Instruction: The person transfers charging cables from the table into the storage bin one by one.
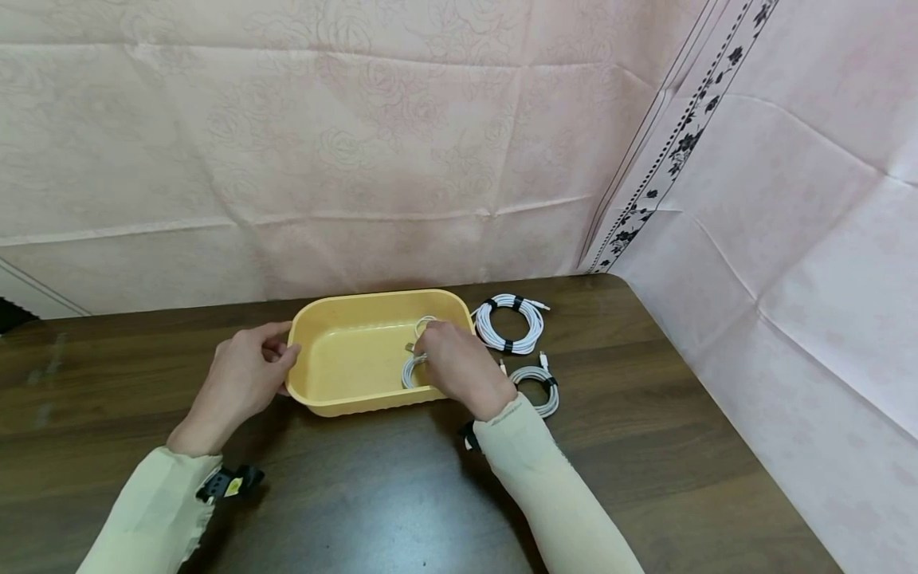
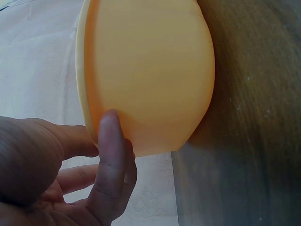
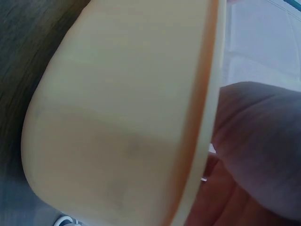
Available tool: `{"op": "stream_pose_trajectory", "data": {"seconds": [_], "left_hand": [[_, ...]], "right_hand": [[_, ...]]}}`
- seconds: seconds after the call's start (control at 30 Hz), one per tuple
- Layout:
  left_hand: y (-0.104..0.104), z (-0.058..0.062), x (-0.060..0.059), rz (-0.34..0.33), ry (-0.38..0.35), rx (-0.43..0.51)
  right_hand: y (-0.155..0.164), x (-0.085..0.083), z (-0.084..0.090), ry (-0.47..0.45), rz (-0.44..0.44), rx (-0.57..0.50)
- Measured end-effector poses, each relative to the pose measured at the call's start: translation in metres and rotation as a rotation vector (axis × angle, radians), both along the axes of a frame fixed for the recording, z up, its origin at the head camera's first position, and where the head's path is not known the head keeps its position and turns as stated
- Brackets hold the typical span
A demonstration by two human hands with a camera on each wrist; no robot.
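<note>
A yellow plastic basin (image 1: 351,307) stands on the table near its back edge. At its left end my left hand (image 1: 247,371) grips the rim; the left wrist view has its fingers (image 2: 112,146) against the basin's outer wall. My right hand (image 1: 462,363) reaches over the front right rim into the basin and holds a coiled grey-white cable (image 1: 409,372) low in its right part. A cable loop and a metal plug show beside that hand. Its fingertips are hidden from above, and the basin wall covers them in the right wrist view.
Right of the basin lies a white coiled cable (image 1: 532,325) bound with black ties. In front of that is a grey coiled cable (image 1: 551,399) with a white plug. Patterned cloth (image 1: 358,159) hangs behind the brown wooden table (image 1: 380,494) and along its right side.
</note>
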State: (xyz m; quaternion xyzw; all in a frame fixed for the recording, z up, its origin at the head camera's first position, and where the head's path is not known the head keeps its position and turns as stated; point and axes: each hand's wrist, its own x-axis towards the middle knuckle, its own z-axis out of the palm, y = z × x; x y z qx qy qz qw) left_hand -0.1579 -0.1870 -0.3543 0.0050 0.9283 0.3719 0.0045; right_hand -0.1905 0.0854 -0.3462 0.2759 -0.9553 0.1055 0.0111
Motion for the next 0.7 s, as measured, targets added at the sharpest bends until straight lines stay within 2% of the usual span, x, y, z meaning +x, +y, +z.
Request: {"op": "stream_pose_trajectory", "data": {"seconds": [0.33, 0.7], "left_hand": [[-0.0002, -0.0004, 0.0003, -0.001, 0.011, -0.01], [-0.0003, -0.0019, 0.0, -0.012, 0.025, -0.002]], "right_hand": [[0.0004, -0.0003, -0.0033, 0.006, 0.009, 0.04], [0.0031, -0.0022, -0.0039, -0.042, 0.04, 0.05]]}}
